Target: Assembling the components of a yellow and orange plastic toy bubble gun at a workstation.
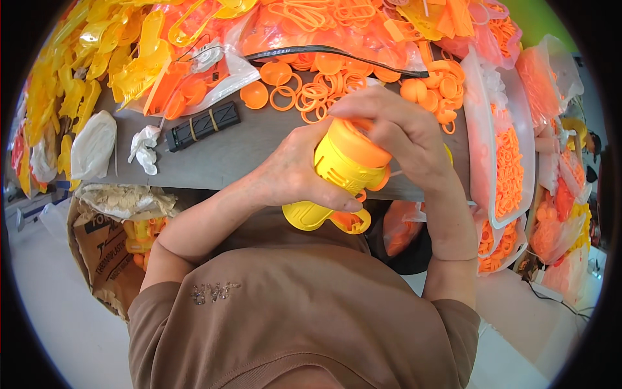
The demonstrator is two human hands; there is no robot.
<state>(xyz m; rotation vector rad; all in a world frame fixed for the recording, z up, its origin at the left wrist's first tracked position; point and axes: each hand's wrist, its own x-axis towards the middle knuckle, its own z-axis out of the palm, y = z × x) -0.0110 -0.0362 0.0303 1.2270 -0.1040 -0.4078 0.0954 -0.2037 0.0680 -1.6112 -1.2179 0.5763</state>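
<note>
A yellow plastic flashlight-like housing (340,155) with a wide orange ring (356,144) at its top is held tilted over the table's near edge. My left hand (293,170) is closed round its side, thumb across the front. From the right, my right hand (408,133) arches over the top, its fingers closed on the orange ring; the fingertips are partly hidden. The housing's lower end (310,215) hangs in front of my shirt, beside a small yellow piece with an orange inside (353,222).
Orange rings (314,91) and round orange caps lie beyond my hands. A black strip-like part (204,126) and crumpled white plastic (144,149) lie to the left. Yellow parts (139,71) are heaped behind. A clear bin (512,168) stands right, an open cardboard box (107,253) lower left.
</note>
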